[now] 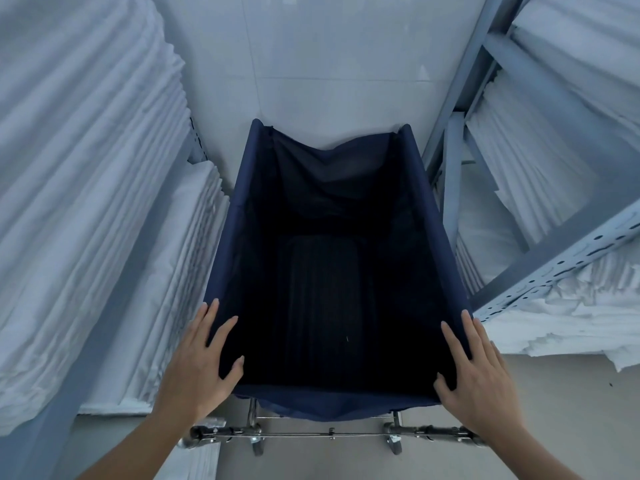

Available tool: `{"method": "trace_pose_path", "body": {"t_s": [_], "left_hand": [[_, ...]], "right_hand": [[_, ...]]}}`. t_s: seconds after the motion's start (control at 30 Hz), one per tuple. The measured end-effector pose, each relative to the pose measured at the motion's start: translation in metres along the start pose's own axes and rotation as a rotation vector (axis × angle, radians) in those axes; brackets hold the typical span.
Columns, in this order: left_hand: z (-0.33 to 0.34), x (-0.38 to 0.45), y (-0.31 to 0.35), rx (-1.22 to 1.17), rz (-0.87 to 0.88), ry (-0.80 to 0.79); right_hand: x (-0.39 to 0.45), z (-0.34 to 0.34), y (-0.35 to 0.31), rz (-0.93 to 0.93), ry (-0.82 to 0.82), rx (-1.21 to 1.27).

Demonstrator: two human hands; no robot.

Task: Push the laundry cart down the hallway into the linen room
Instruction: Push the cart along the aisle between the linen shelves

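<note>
Both our hands, left hand (201,362) and right hand (474,370), rest flat-fingered on the laundry cart (329,271) near corners; it sits between linen shelves (540,261), looks empty, light, soft-sided—we'd grip the steel frame (329,434).

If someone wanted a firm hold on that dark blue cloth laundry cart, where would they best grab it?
Probably the two near corners of the dark blue fabric laundry cart, coming from the open near side. White tiled wall and stacked white linen close the other sides. Left hand and right hand rest flat there now; curling the fingers over the rim should hold firmer. The chrome bar below sits lower.
</note>
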State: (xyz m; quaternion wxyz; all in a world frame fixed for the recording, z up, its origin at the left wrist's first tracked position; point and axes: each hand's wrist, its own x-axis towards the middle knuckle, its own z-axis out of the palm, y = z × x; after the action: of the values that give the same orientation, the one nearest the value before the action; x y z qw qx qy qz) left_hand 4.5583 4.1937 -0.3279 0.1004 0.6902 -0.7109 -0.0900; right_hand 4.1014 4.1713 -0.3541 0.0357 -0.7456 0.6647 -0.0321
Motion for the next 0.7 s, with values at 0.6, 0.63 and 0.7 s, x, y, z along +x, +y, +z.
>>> {"method": "trace_pose_path", "body": {"t_s": [0.6,0.63,0.7], "left_hand": [[-0.0029,0.0045,-0.0007,0.007,-0.015,-0.016],[-0.0031,0.0045,-0.0005,0.015,-0.015,-0.021],[-0.0034,0.0043,-0.0003,0.028,-0.015,-0.031]], "right_hand": [[0.0051,0.0013,-0.0017,0.001,0.017,0.016],[0.0051,0.0019,-0.0012,-0.002,0.021,0.015],[0.0048,0.0031,0.0001,-0.005,0.028,0.013]]}}
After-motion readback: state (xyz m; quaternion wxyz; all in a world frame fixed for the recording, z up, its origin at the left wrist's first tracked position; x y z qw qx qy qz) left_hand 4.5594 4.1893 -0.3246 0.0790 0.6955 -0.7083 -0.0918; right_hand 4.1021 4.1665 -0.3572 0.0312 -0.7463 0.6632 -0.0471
